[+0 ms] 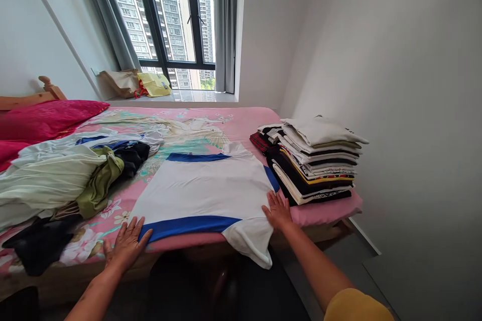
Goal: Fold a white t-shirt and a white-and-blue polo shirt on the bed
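Observation:
A white T-shirt point(196, 188) with blue side panels lies spread on the bed, its collar end toward the right. One white sleeve hangs over the bed's front edge. My left hand point(128, 242) rests at the near left corner of the shirt's hem, fingers stretched out flat. On the right, my right hand point(277, 209) lies with fingers spread on the shirt near the collar and shoulder. Neither hand grips the cloth. Just beyond my right hand stands a tall stack of folded clothes point(316, 160).
A loose heap of clothes point(56, 175) covers the bed's left side, with red pillows point(48, 118) behind it. The pink floral bedsheet point(248, 118) reaches toward the window. Paper and yellow bags point(154, 85) sit on the sill. A wall point(406, 125) rises at right.

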Demonstrator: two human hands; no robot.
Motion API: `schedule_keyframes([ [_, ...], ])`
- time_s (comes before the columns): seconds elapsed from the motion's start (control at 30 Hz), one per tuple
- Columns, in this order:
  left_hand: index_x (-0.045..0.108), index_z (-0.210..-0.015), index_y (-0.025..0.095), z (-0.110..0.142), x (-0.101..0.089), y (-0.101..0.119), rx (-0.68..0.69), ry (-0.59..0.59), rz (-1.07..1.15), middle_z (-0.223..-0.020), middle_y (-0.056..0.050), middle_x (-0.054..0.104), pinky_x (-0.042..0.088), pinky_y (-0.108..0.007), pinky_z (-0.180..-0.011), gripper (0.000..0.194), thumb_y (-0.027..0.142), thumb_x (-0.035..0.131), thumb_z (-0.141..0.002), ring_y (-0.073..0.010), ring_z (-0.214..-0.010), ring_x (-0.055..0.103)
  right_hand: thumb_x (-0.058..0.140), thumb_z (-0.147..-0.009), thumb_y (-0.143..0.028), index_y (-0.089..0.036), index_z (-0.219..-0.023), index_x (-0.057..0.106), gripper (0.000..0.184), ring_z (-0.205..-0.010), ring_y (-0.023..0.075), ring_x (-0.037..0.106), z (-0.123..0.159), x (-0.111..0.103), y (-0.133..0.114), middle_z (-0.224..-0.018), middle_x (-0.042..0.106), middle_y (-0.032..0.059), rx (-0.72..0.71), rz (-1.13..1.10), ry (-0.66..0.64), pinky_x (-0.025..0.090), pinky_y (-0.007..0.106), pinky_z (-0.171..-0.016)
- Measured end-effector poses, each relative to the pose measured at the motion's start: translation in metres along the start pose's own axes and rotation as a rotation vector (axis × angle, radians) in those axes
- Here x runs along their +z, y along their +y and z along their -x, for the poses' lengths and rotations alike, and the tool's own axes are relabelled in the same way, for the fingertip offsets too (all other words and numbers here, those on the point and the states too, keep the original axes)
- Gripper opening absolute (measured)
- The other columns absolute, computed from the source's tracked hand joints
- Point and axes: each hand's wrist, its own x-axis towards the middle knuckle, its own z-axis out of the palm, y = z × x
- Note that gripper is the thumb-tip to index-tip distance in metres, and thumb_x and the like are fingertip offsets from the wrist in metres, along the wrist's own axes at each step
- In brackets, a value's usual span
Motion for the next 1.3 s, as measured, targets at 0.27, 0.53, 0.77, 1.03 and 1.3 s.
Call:
schedule_keyframes([
  [0.27,0.031,-0.141,0.017,0.007,-0.011,0.026,-0.060,0.073,0.075,-0.151,-0.011,0.023,-0.003,-0.060,-0.107,0.060,0.041,0.034,-0.087,-0.0294,-0.140,0.012,0.032,-0.090,-0.044,-0.017,-0.142,0.028,0.060,-0.140,0.0273,0.004,0.025,-0.004,-0.048,-0.151,0.017,0.0069,0.019,-0.092,0.146,0.002,0.059,-0.107],
  [0.53,0.036,-0.138,0.029,0.028,-0.007,0.105,0.168,0.113,0.164,-0.151,-0.005,0.025,-0.007,-0.059,-0.107,0.053,0.049,0.035,-0.089,-0.0256,-0.140,0.015,0.045,-0.087,-0.045,-0.024,-0.137,0.039,0.054,-0.137,0.0255,0.019,0.071,0.030,-0.081,-0.146,0.032,0.0060,-0.439,-0.227,0.216,0.001,0.052,-0.111],
  [0.77,0.046,-0.128,0.014,0.069,0.026,0.082,-0.009,0.431,0.490,-0.139,-0.018,0.041,0.014,-0.052,-0.109,0.055,0.046,0.042,-0.084,-0.0310,-0.133,0.029,0.045,-0.085,-0.029,-0.018,-0.116,0.057,0.035,-0.123,0.0251,0.043,0.137,0.075,0.021,-0.131,0.049,0.0124,-0.178,-0.630,0.335,0.035,0.045,-0.103],
  [1.03,0.053,-0.112,0.019,0.141,0.053,0.222,-0.338,-0.507,1.523,-0.118,-0.016,0.058,0.047,-0.042,-0.083,0.059,0.047,0.070,-0.063,-0.0311,-0.109,0.055,0.059,-0.070,-0.022,-0.021,-0.113,0.057,0.043,-0.113,0.0267,0.049,0.155,0.074,0.002,-0.119,0.055,0.0098,-0.141,-0.730,0.168,0.039,0.045,-0.098],
  [1.3,0.060,-0.109,0.020,0.125,0.044,0.266,-0.277,-0.703,1.803,-0.119,-0.012,0.061,0.043,-0.040,-0.090,0.043,0.038,0.068,-0.070,-0.0283,-0.115,0.052,0.050,-0.082,-0.019,-0.021,-0.088,0.052,0.007,-0.089,0.0185,0.053,0.172,0.048,-0.012,-0.091,0.056,0.0050,-0.227,-0.767,0.369,0.044,0.033,-0.081],
])
